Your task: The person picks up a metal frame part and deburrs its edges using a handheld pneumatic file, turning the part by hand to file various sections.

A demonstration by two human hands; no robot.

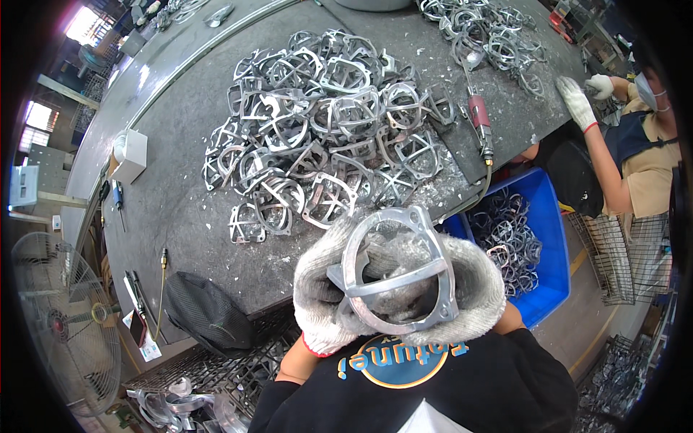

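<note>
Close to my chest, both hands hold up a silver cast-metal ring frame (395, 282) with a crossbar and lugged corners. My left hand (317, 285), in a white knit glove, grips its left side. Around the right and lower side wraps my right hand (480, 292), gloved alike. The fingers of both hands bend in behind the ring, partly hidden by it; grey smudges cover the glove fabric there. Beyond my hands, a large heap of similar castings (339, 119) lies on the dark worktable (170, 191), with metal flakes scattered about.
At right, a blue bin (554, 289) holds more castings. A red air tool (478, 115) with a hose lies along the table's right side. A black mesh bag (206, 314) sits at the near left edge, a fan (61, 321) beyond. A co-worker's gloved hand (576, 102) rests at far right.
</note>
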